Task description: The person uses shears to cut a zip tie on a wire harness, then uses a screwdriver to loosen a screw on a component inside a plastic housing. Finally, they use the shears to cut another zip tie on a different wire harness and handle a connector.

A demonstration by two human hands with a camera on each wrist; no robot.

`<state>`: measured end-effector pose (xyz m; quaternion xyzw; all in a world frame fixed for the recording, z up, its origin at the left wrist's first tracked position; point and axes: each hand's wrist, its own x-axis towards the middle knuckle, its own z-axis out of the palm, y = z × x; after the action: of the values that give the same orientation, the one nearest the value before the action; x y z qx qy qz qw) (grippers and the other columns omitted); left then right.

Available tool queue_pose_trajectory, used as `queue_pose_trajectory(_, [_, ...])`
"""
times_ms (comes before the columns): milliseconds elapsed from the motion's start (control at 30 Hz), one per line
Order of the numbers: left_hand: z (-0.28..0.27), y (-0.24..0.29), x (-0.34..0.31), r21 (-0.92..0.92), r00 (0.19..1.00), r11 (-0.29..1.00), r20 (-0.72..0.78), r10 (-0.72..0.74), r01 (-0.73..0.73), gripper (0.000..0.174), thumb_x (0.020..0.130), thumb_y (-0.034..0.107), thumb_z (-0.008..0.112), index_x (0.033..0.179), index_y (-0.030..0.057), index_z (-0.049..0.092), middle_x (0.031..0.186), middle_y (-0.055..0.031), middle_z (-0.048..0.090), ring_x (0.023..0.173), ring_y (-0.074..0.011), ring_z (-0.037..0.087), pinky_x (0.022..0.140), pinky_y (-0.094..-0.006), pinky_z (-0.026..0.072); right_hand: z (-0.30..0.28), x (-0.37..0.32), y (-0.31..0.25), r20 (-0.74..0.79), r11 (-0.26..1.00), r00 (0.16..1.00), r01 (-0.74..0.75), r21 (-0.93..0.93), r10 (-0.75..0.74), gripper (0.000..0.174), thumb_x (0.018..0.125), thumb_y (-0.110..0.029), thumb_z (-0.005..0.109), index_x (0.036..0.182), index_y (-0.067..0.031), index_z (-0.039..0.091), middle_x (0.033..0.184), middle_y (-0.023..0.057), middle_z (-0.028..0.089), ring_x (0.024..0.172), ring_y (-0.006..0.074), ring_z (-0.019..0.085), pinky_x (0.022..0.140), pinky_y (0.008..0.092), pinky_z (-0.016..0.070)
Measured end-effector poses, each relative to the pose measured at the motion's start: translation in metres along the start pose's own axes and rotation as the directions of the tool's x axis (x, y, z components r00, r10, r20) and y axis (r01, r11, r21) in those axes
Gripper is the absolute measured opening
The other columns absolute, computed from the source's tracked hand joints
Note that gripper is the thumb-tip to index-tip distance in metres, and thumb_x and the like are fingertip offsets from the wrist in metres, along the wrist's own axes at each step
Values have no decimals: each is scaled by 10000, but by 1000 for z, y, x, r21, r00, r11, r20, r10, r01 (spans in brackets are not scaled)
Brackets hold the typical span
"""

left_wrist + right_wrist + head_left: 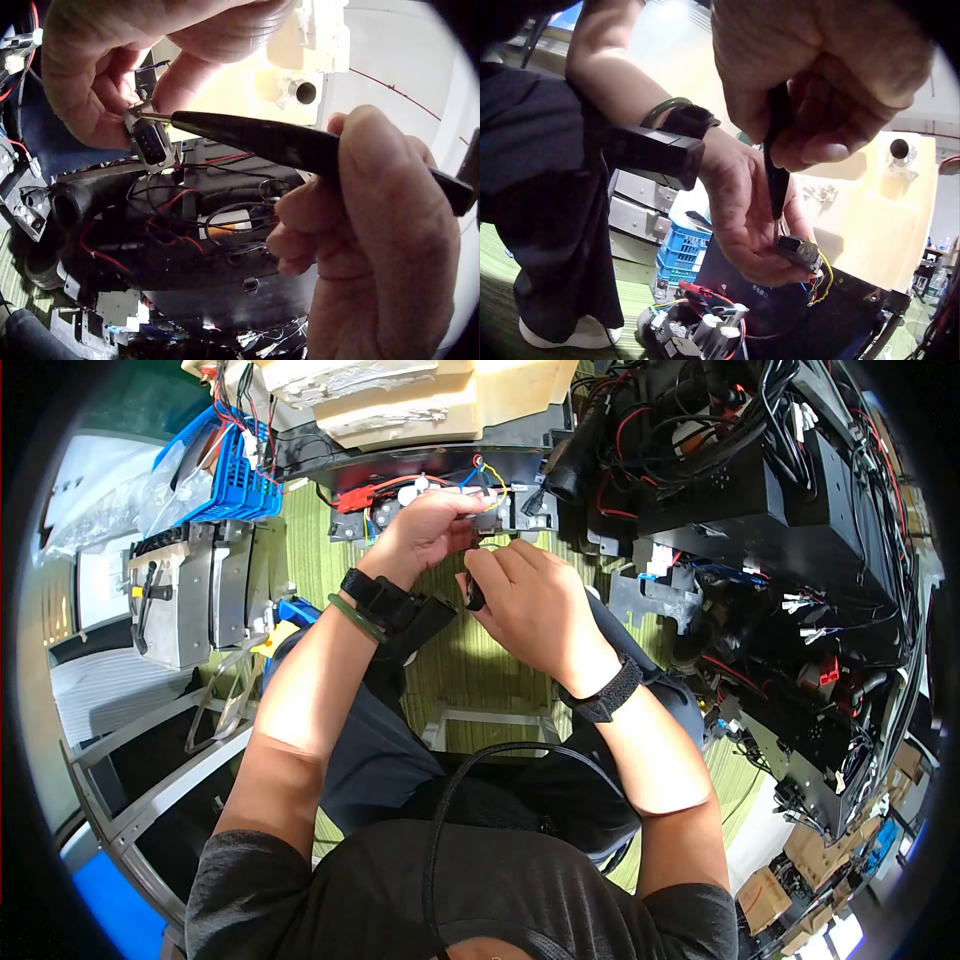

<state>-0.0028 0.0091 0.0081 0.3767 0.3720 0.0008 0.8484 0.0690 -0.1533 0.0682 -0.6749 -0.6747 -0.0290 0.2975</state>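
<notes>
My left hand (425, 525) pinches a small grey multi-pin connector (148, 139) between thumb and fingers; coloured wires (821, 279) trail from it. My right hand (530, 605) grips a black-handled screwdriver (292, 144), its metal tip touching the connector's top edge. In the right wrist view the screwdriver (778, 169) points down onto the connector (801, 251) lying in my left palm. Both hands work just in front of a black chassis (420, 455) with red and blue wiring.
A blue plastic basket (238, 480) and a grey metal unit (195, 595) stand at the left. Black equipment with tangled cables (790, 510) fills the right. Cream foam blocks (420, 400) lie on the chassis. Green matting (460, 650) covers the floor by my knees.
</notes>
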Motion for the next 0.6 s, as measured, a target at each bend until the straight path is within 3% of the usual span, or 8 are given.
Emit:
queue_pose_trajectory(133, [-3, -2, 3, 1, 1000, 1000, -28, 1, -1, 126, 814, 126, 639, 936, 93, 629, 879, -22, 638, 789, -125, 601, 721, -283, 482, -2, 1, -1, 1, 999, 1000, -12, 47, 12, 200, 716, -119, 673, 815, -64, 508, 664, 69, 505, 645, 237, 544, 572, 343, 452])
queue_pose_trajectory(200, [-1, -2, 2, 3, 999, 1000, -28, 14, -14, 128, 812, 131, 646, 933, 95, 627, 878, -18, 637, 788, -124, 600, 717, -281, 478, -3, 1, -2, 10, 1000, 1000, -23, 11, 23, 201, 634, -119, 618, 774, -80, 480, 684, 58, 498, 668, 214, 548, 603, 322, 479])
queue_pose_trajectory(333, [0, -2, 1, 2, 999, 999, -16, 35, -35, 131, 811, 145, 658, 928, 96, 625, 874, -12, 636, 793, -120, 595, 718, -280, 468, -5, 2, -1, 17, 998, 999, -38, 47, 37, 211, 629, -111, 627, 779, -78, 483, 681, 59, 498, 673, 223, 552, 609, 331, 482])
queue_pose_trajectory(400, [1, -2, 1, -1, 999, 1000, -17, 28, -29, 130, 812, 143, 655, 929, 94, 625, 873, -14, 636, 796, -121, 594, 724, -283, 470, -3, 1, 0, 0, 996, 999, -44, 80, 44, 190, 721, -127, 673, 828, -69, 527, 667, 73, 507, 643, 243, 542, 566, 346, 452])
queue_pose_trajectory(600, [5, -1, 0, -62, 998, 998, -62, 14, -17, 131, 819, 71, 630, 947, 41, 627, 872, -43, 643, 783, -142, 610, 736, -297, 493, -3, 2, 2, 14, 993, 998, -69, 94, 68, 178, 733, -140, 683, 832, -72, 552, 664, 70, 509, 631, 245, 541, 560, 351, 457])
